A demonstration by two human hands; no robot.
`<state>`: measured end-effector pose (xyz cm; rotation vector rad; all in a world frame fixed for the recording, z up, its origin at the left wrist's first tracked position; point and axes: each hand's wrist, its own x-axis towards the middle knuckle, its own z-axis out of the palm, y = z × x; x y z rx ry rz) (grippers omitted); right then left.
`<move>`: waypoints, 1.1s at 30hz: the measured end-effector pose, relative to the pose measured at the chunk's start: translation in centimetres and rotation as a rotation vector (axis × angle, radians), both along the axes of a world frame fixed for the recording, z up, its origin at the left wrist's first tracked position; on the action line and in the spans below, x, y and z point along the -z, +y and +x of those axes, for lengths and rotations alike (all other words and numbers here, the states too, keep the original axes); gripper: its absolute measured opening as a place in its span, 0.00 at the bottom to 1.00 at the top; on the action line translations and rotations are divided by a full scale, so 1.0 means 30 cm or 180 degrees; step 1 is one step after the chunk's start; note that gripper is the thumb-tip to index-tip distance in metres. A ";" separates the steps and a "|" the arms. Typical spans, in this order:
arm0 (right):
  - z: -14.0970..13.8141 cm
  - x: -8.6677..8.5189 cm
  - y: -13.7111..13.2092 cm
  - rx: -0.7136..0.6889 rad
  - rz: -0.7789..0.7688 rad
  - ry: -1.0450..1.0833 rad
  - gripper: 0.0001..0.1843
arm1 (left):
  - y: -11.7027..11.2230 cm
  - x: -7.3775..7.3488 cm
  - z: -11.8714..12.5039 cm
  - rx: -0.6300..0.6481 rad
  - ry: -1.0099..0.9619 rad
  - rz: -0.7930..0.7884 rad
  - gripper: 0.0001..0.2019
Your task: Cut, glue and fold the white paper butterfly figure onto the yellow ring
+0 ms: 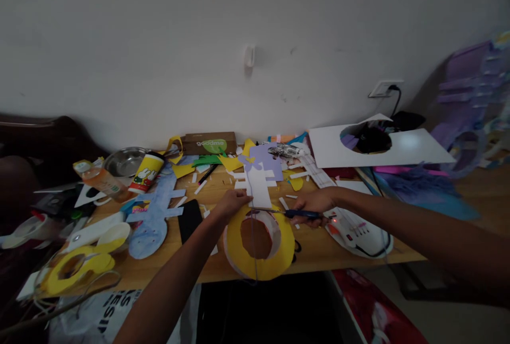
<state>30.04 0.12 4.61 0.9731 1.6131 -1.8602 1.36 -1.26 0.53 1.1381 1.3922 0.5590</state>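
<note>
In front of me lies a guitar-shaped paper cutout with a yellow ring [285, 251] around a large hole and a white neck [261, 195]. A thin lavender string [255, 261] runs down over the ring and past the table edge. My left hand [234, 203] is closed in a pinch at the ring's top, its fingertips at the string. From the right, my right hand [311, 208] is wrapped around a blue-handled soldering iron [297, 212]. Its thin metal shaft points left, and the tip comes close to my left fingertips. A small red light shows behind the handle.
A blue paper guitar shape [148, 237], black phone [190, 220], cup [146, 173], bottle [101, 182] and yellow rings [59, 275] lie left. Paper scraps [297, 182] spread behind. At right are a power strip [356, 229] and a white board [326, 147] with a hole.
</note>
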 end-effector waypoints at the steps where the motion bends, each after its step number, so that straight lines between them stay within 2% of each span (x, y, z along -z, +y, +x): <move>1: -0.002 -0.004 -0.004 0.0010 -0.0015 -0.0004 0.30 | 0.001 0.003 -0.001 0.0055 0.0031 -0.0024 0.16; 8: -0.012 -0.030 -0.023 0.0063 -0.0042 -0.0049 0.31 | 0.014 0.003 -0.001 0.0212 0.0165 -0.0018 0.17; 15: -0.018 -0.079 -0.044 0.0105 0.0209 -0.0066 0.28 | 0.011 -0.040 -0.009 0.0048 0.0340 0.0374 0.15; 20: -0.023 -0.177 -0.089 0.0285 0.0931 0.0058 0.21 | -0.018 -0.133 -0.021 -0.0218 0.0475 0.0980 0.11; 24: -0.037 -0.265 -0.168 0.0073 0.1296 0.0201 0.13 | -0.062 -0.234 -0.031 -0.0424 0.0385 0.1492 0.10; 28: -0.053 -0.349 -0.268 -0.0060 0.1861 0.0389 0.08 | -0.107 -0.306 -0.050 -0.0526 0.0196 0.1624 0.11; 30: -0.058 -0.370 -0.325 0.0216 0.1899 0.0589 0.11 | -0.132 -0.325 -0.065 -0.0528 0.0088 0.1566 0.13; 33: -0.068 -0.348 -0.425 0.0987 0.1449 0.1129 0.19 | -0.167 -0.343 -0.093 -0.0576 -0.0073 0.1489 0.15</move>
